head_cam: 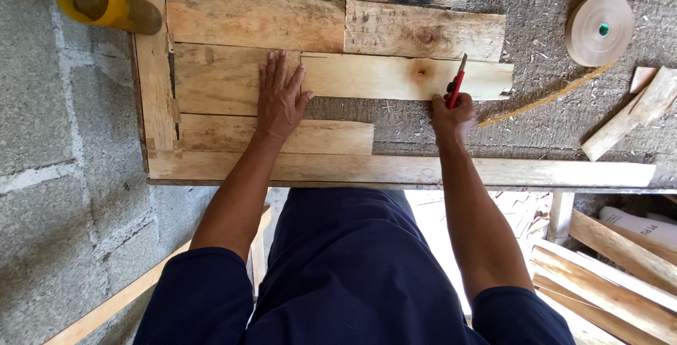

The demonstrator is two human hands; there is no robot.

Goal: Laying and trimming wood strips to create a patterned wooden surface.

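Left hand [280, 98] lies flat with fingers spread, pressing on a pale plank [338, 77] of the bench [564, 91], a rough grey slab partly covered with wooden boards. Up and to the left of that hand, a yellow tube [106, 1] leans at the bench corner against a grey block wall [42, 105]. Along the same plank to the right, the right hand [451, 116] is closed around a red pencil [457, 82], its tip resting on the plank near a knot. Farther right and above that hand sits a tan roll of edge tape [599, 29] with a green core, a loose strip trailing from it. Short wood offcuts [635, 112] lie beyond, and more boards [620, 260] are stacked below the bench edge.
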